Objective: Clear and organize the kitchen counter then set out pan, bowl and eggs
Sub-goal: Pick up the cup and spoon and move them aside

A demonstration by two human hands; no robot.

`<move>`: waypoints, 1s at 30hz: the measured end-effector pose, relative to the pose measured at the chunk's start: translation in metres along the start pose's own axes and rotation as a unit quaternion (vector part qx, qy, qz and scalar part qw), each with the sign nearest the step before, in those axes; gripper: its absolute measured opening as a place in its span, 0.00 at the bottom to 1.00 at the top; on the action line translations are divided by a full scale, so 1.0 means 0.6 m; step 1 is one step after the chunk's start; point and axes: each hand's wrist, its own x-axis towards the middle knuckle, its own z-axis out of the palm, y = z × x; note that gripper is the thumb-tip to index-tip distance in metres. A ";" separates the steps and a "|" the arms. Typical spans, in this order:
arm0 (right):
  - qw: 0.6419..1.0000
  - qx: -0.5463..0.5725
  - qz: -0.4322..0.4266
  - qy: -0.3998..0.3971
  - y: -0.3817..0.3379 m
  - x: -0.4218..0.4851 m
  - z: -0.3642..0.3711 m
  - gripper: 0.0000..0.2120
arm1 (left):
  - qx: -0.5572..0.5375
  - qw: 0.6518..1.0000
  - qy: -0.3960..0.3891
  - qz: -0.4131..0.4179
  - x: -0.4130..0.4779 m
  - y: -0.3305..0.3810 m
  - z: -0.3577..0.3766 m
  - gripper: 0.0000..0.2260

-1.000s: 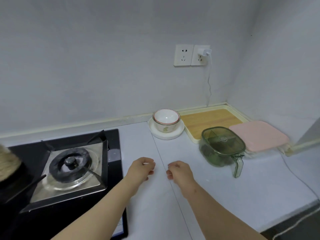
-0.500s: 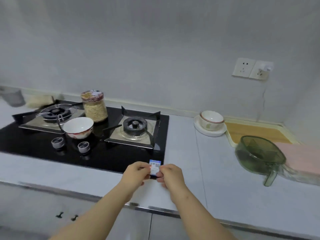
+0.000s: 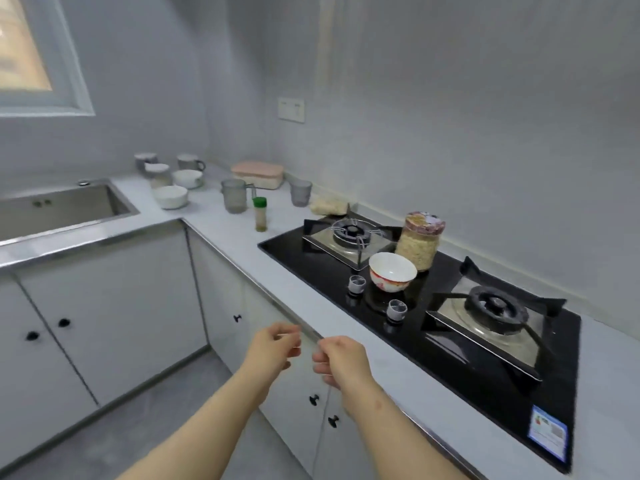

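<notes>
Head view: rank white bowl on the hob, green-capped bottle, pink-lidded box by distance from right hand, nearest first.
From the right hand:
1. White bowl, on the hob.
2. Green-capped bottle, on the counter left of the hob.
3. Pink-lidded box, farthest back.

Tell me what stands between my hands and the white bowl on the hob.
Two hob knobs stand just before the white bowl, on the side facing the left hand and right hand. Nothing else visible lies between.

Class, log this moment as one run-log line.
left hand: loosely curled, empty | right hand: loosely curled, empty | bowl: on stove | counter: cluttered
</notes>
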 end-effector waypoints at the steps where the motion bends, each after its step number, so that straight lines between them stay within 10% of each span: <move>1: 1.000 -0.003 0.000 -0.008 -0.009 0.008 0.028 0.08 | -0.003 1.000 0.009 -0.002 0.009 0.003 -0.027 0.06; 30: 0.910 -0.133 -0.036 -0.391 -0.184 0.160 1.066 0.07 | -0.080 0.901 0.425 -0.038 0.223 -0.033 -0.986 0.05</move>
